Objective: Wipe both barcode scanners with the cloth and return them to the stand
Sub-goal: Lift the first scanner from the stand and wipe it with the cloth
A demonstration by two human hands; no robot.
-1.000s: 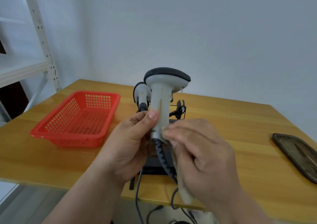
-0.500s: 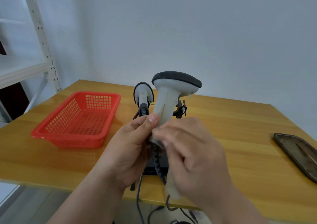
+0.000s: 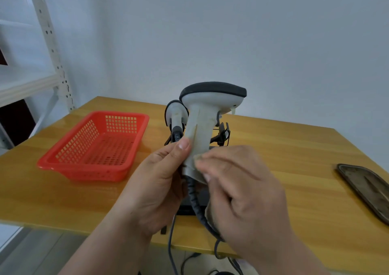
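Above the wooden table (image 3: 294, 169), the white barcode scanner (image 3: 202, 123) stands upright in mid-air, its dark-capped head turned right. Left hand (image 3: 155, 186) grips the lower handle, thumb tip pressed against the handle's left side, the coiled cable (image 3: 194, 201) dropping between both palms. Right hand (image 3: 244, 192) pinches the pale cloth (image 3: 196, 158) against the handle's base, fingers curled over it. Behind, the second scanner (image 3: 176, 114) sits on the black stand (image 3: 223, 133), beside the red basket (image 3: 96, 146).
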